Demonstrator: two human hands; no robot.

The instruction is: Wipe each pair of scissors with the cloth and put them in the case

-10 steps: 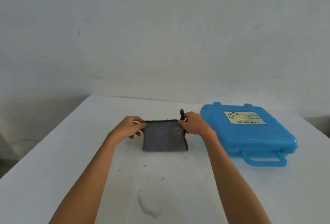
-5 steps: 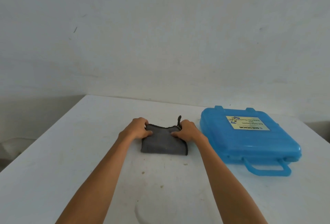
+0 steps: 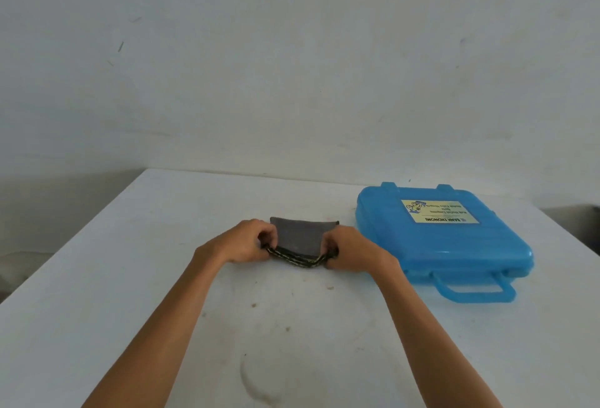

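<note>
Cloth (image 3: 300,240) lies folded on the white table (image 3: 136,277), just left of the shut blue case (image 3: 454,245). I pinch its near edge at both corners, left hand (image 3: 246,242) and right hand (image 3: 349,250) each closed on the stitched hem, I judge to square the fold up. No scissors show anywhere, so I reckon they are already in the case

White table (image 3: 130,277), grey cloth (image 3: 300,238), closed blue case (image 3: 454,245)
</note>
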